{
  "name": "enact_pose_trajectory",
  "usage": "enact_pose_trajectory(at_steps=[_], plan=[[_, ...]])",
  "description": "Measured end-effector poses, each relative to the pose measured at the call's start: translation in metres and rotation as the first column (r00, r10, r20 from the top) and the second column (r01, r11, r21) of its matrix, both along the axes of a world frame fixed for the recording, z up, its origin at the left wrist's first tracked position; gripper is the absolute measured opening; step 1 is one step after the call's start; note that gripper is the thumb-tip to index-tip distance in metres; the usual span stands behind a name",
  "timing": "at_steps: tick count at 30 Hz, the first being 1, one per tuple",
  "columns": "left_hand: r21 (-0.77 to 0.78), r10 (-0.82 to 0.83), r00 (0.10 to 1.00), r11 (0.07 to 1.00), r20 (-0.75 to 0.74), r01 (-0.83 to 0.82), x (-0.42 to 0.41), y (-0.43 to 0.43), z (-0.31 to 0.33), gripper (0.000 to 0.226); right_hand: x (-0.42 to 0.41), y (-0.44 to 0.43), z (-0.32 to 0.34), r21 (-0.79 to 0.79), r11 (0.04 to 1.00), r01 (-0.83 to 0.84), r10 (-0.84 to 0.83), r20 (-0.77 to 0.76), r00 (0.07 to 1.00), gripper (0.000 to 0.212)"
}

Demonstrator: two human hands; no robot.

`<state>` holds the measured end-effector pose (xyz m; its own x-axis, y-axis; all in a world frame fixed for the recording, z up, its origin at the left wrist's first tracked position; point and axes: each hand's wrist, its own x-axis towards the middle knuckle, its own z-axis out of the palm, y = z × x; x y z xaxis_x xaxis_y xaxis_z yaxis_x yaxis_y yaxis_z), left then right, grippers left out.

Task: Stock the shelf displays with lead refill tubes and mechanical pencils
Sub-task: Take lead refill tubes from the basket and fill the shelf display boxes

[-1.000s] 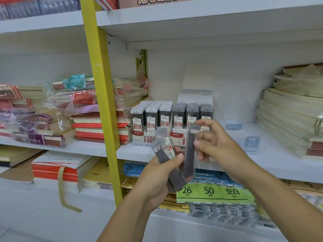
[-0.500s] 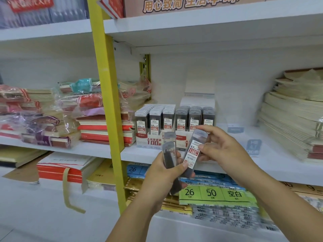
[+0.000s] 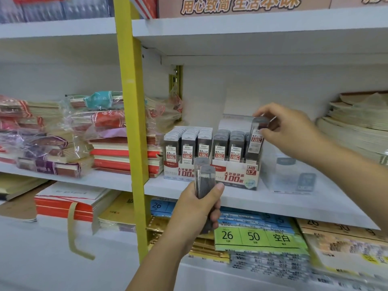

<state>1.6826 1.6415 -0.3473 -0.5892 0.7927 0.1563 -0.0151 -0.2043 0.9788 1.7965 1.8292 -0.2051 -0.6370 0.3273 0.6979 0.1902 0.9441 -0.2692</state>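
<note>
White shelf [image 3: 273, 203] carries a display box [image 3: 233, 177] just beyond the left hand [image 3: 195, 208], which grips spare tubes [image 3: 205, 180], while the right hand [image 3: 291, 131] pinches one lead refill tube [image 3: 255, 143] over it.

White shelf boards [image 3: 273, 204], yellow upright post [image 3: 130, 101], pale back panel [image 3: 273, 80], even light, stacked notebooks [image 3: 117, 158], perhaps plastic-wrapped, at left

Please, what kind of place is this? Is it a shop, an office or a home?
Most likely a stationery shop. The shelf holds a display box of labelled lead refill tubes, wrapped notebooks are stacked to the left, and paper packs lie below. The right hand holds one tube at the box.
</note>
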Motion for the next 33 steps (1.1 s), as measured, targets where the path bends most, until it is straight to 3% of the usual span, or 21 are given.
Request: enact_pose_trajectory(at_steps=[4,7,9,11,13,15,19,23,27,33], plan=[[-0.028,-0.071,0.997,0.997,0.001,0.071,-0.003,-0.003,0.003,0.022,-0.01,0.011,-0.014,-0.033,0.997,0.068,-0.063,0.131,0.989,0.037],[-0.045,-0.126,0.992,0.991,0.008,0.126,-0.004,-0.006,0.004,0.009,-0.011,0.015,-0.023,0.125,0.981,0.15,-0.171,0.175,0.97,0.025],[-0.049,-0.154,0.988,0.987,-0.005,0.154,-0.004,-0.008,0.003,0.012,-0.007,0.012,-0.028,0.203,0.959,0.199,-0.229,0.132,0.965,0.024],[-0.06,-0.154,0.987,0.987,-0.04,0.151,-0.004,-0.01,0.004,0.006,-0.001,0.002,-0.033,0.232,0.954,0.188,-0.189,-0.019,0.982,0.023],[-0.082,-0.132,0.985,0.989,-0.107,0.124,-0.004,-0.012,0.004,0.009,0.006,-0.018,-0.04,0.125,0.99,0.068,-0.055,-0.103,0.993,0.018],[-0.069,-0.123,0.983,0.991,-0.137,0.115,-0.003,-0.012,0.004,0.01,0.01,-0.041,-0.054,-0.138,0.981,-0.133,0.126,-0.059,0.99,0.016],[-0.018,-0.144,0.98,0.99,-0.141,0.142,0.007,-0.01,0.005,0.019,0.008,-0.059,-0.08,-0.51,0.798,-0.323,0.325,-0.088,0.942,0.019],[-0.03,-0.148,0.979,0.989,-0.142,0.145,0.013,-0.009,0.004,0.02,0.009,-0.053,-0.086,-0.619,0.678,-0.396,0.373,-0.175,0.911,0.018],[-0.039,-0.182,0.979,0.983,-0.096,0.179,0.013,-0.011,0.004,0.037,0.013,-0.046,-0.085,-0.692,0.528,-0.493,0.389,-0.319,0.864,0.018],[-0.054,-0.135,0.988,0.99,-0.077,0.131,0.013,-0.011,-0.001,0.037,0.02,-0.047,-0.084,-0.697,0.501,-0.513,0.411,-0.33,0.85,0.035]])
